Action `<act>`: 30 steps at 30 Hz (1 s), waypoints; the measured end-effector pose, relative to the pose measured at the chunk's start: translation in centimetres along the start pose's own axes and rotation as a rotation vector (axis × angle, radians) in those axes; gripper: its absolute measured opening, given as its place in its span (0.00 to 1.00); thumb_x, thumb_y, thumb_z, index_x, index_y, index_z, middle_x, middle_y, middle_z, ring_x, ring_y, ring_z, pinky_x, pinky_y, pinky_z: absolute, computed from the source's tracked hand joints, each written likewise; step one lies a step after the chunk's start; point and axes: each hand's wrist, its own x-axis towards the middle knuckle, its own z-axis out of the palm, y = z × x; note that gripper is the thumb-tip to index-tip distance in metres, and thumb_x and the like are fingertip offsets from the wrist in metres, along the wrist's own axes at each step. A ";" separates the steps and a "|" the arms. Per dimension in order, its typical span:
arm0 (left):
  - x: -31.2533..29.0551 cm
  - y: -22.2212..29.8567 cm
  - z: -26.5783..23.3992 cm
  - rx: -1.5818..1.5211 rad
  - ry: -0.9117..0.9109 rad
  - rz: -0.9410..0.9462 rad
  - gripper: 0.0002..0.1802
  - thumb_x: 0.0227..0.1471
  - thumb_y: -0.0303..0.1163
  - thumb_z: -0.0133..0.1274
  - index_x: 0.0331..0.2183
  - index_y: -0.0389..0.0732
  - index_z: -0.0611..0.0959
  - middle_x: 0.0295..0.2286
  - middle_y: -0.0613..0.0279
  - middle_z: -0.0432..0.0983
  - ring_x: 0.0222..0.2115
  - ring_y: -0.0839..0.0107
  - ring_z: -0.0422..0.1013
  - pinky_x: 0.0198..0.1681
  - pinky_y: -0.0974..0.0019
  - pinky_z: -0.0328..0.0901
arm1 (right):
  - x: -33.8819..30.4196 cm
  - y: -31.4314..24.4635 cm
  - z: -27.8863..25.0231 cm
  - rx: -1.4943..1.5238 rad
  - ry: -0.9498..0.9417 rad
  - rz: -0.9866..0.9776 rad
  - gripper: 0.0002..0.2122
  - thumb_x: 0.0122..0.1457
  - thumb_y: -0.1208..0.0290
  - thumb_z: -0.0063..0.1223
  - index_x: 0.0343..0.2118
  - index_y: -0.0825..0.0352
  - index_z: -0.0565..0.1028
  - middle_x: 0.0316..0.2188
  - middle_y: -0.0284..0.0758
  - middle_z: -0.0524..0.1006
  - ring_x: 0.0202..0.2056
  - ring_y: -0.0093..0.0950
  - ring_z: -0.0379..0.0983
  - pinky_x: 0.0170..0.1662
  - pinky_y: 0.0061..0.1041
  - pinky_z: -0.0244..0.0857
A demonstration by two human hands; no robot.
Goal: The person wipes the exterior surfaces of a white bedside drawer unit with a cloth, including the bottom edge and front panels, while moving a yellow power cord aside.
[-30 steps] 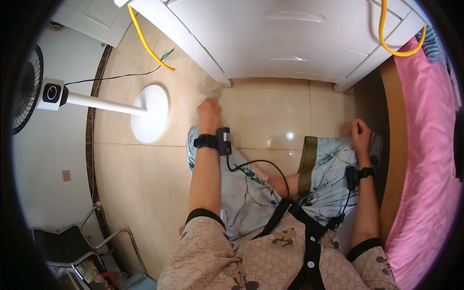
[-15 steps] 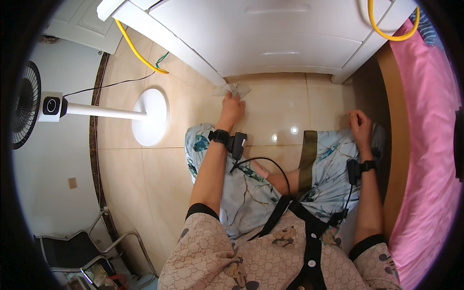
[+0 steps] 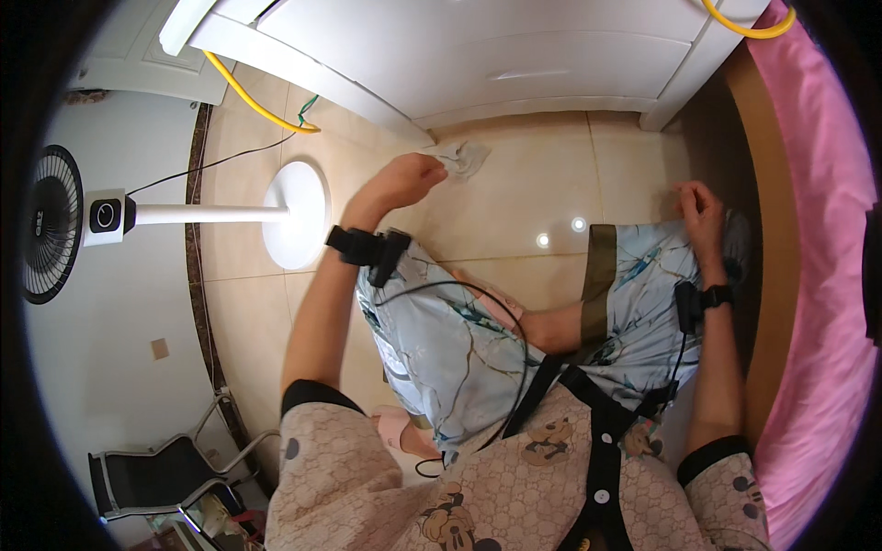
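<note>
Well left of the grip: fan (image 3: 108, 217), pale lettering at its hub (image 3: 39, 223); then left hand (image 3: 404, 181), pinching the edge of a crumpled whitish tissue (image 3: 469, 158), immediately right, over tiled floor (image 3: 528, 193); well right of the grip: right hand (image 3: 704, 217), curled inward, hold impossible to tell

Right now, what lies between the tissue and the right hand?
The head view shows only tiled floor between the tissue and the right hand, with one seam crossing it.

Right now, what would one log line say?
left hand: holding crumpled sheet; right hand: near trouser leg; white drawers: ahead
</note>
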 end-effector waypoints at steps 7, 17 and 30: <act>4.0 -1.0 7.9 -0.707 0.370 0.019 0.25 0.57 0.37 0.41 0.52 0.33 0.64 0.52 0.48 0.61 0.54 0.58 0.57 0.56 0.60 0.52 | 0.0 1.4 -0.6 -0.036 0.012 -0.034 0.09 0.58 0.71 0.45 0.30 0.71 0.74 0.18 0.29 0.71 0.23 0.17 0.66 0.27 0.17 0.60; 12.1 -3.3 14.0 0.072 0.735 0.210 0.31 0.49 0.34 0.45 0.45 0.15 0.61 0.48 0.22 0.52 0.52 0.31 0.47 0.57 0.45 0.42 | -0.1 -0.4 -0.1 -0.036 -0.025 0.050 0.09 0.58 0.71 0.44 0.33 0.70 0.75 0.18 0.28 0.69 0.23 0.16 0.63 0.27 0.16 0.58; 14.6 -4.1 13.5 -0.047 0.682 0.001 0.42 0.48 0.43 0.44 0.51 0.15 0.51 0.52 0.20 0.42 0.54 0.32 0.41 0.58 0.42 0.35 | -0.3 -0.3 -0.6 -0.016 -0.033 0.038 0.10 0.59 0.69 0.44 0.33 0.70 0.75 0.18 0.28 0.70 0.23 0.17 0.64 0.27 0.16 0.59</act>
